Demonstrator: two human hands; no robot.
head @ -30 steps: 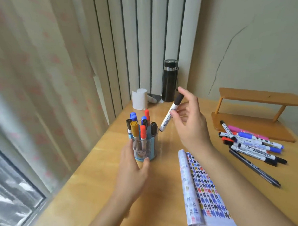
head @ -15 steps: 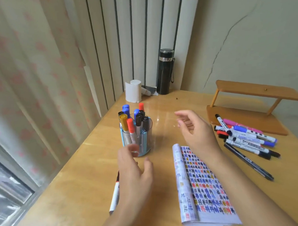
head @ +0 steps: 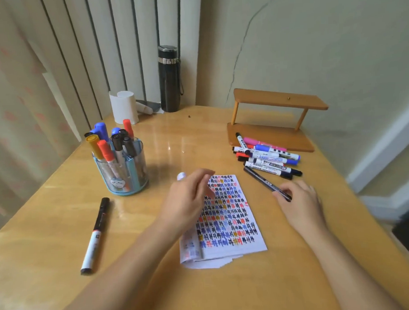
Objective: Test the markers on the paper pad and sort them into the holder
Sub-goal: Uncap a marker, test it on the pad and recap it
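The right hand pinches the near end of a slim black pen, thumb and fingertips closed on it. The rest of the pen lies on the wooden table, running away from the grip to the far left. Just left of the grip lies the paper pad, its open page covered in rows of coloured test marks. The left hand hovers over the pad's far left corner, blurred, fingers loosely bent with nothing between them. Well to the left of both hands a black-capped white marker lies alone on the table. Farther off, left of the grip, the clear blue holder stands upright, full of markers. Just beyond the pen's far tip lies a loose pile of markers, against the foot of a small wooden shelf. Farthest away, by the wall, stand a white paper roll and a black flask.
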